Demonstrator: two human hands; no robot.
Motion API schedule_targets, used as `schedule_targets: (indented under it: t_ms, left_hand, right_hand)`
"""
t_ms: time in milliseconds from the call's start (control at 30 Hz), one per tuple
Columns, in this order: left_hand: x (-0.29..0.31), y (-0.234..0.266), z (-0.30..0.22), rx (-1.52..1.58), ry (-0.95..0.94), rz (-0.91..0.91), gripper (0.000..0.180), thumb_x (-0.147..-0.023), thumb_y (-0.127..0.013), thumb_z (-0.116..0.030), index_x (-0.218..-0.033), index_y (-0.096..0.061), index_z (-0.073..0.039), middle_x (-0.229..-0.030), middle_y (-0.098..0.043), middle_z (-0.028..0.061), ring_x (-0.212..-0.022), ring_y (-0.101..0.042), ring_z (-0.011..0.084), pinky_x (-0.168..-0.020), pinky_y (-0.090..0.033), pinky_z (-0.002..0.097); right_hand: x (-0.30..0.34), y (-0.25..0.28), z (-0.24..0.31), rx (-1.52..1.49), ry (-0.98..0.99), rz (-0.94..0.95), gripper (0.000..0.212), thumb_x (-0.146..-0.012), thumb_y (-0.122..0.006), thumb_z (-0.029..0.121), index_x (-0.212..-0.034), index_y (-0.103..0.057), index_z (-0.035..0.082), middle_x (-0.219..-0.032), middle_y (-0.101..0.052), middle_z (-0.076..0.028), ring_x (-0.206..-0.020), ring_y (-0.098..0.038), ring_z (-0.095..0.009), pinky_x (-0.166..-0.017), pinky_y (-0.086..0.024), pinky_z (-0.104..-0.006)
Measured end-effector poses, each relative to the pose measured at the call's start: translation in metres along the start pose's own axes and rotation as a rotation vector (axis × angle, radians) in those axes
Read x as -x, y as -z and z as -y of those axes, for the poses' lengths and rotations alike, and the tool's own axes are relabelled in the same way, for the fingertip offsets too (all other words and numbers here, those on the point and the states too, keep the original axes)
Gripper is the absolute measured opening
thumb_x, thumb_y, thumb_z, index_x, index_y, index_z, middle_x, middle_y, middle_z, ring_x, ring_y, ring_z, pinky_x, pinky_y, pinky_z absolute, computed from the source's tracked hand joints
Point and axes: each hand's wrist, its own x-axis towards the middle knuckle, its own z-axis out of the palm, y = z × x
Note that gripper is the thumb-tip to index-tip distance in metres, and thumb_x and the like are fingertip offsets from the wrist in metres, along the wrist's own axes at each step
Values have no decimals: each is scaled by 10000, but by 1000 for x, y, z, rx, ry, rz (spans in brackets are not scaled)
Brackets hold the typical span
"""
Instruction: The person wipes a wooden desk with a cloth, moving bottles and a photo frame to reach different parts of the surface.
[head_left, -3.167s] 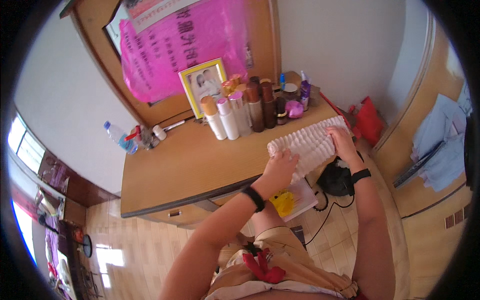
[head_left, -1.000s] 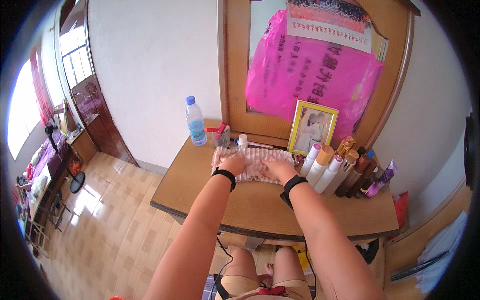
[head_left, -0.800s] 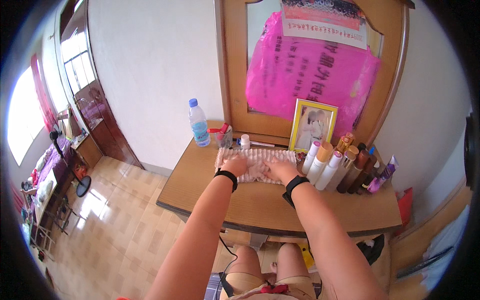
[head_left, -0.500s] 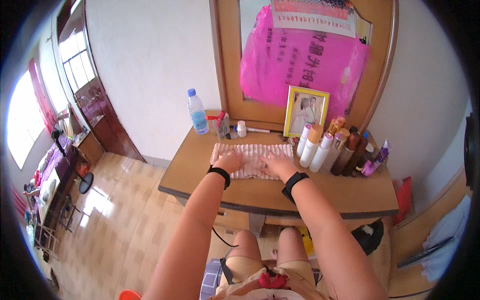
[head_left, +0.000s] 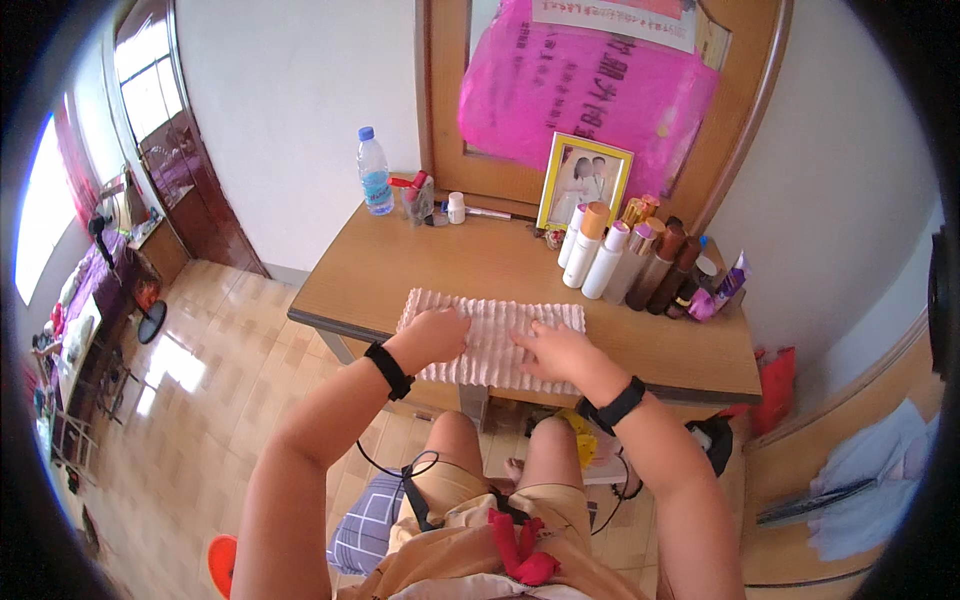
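A folded pale pink ribbed towel [head_left: 490,345] lies at the front of the wooden desk [head_left: 330,265], its near side reaching over the front edge. My left hand [head_left: 435,335] is on the towel's left part, fingers curled in and closed on the fabric, its fingertips partly hidden. On the right part rests my right hand [head_left: 555,352], its fingers apart and stretched toward the towel's middle. Both wrists wear black bands.
Several cosmetic bottles [head_left: 602,262] stand at the back right, beside a yellow-framed photo [head_left: 585,185]. A water bottle [head_left: 374,175], a small white bottle [head_left: 456,208] and a red-handled item [head_left: 412,190] are at the back left. A pink plastic bag [head_left: 590,85] covers the mirror.
The towel has slid toward me from mid-desk to the front edge, with both hands on it. My elbows are bent more and the left fingers look more curled. The view has shifted too.
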Motion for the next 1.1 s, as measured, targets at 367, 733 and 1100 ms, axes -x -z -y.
schedule_targets:
  t_ms: [367, 733, 1100]
  left_hand:
    - [-80, 1, 37, -22, -26, -2, 231, -750, -577, -221, -775, -645, -2, -828, -650, 191, -803, -635, 335, -700, -511, 420]
    - [-148, 7, 86, -48, 87, 112, 306, -830, -473, -278, -895, -685, -67, -982, -654, 133, -917, -626, 300, -796, -490, 423]
    - [-160, 3, 102, 111, 206, 15, 305, -799, -523, -272, -943, -667, -45, -1024, -632, 176, -950, -612, 333, -844, -468, 459]
  right_hand:
    - [-70, 14, -29, -61, -43, 2, 475, -755, -590, 405, -1167, -555, 170, -1000, -609, -156, -875, -601, -345, -747, -491, -427]
    - [-150, 27, -81, -143, -89, 6, 414, -716, -585, 307, -1096, -611, 145, -1084, -611, -134, -1001, -581, -309, -852, -472, -381]
    - [-172, 27, -91, -65, -147, 45, 473, -788, -540, 379, -1211, -537, 166, -1118, -578, -166, -981, -580, -326, -824, -473, -410]
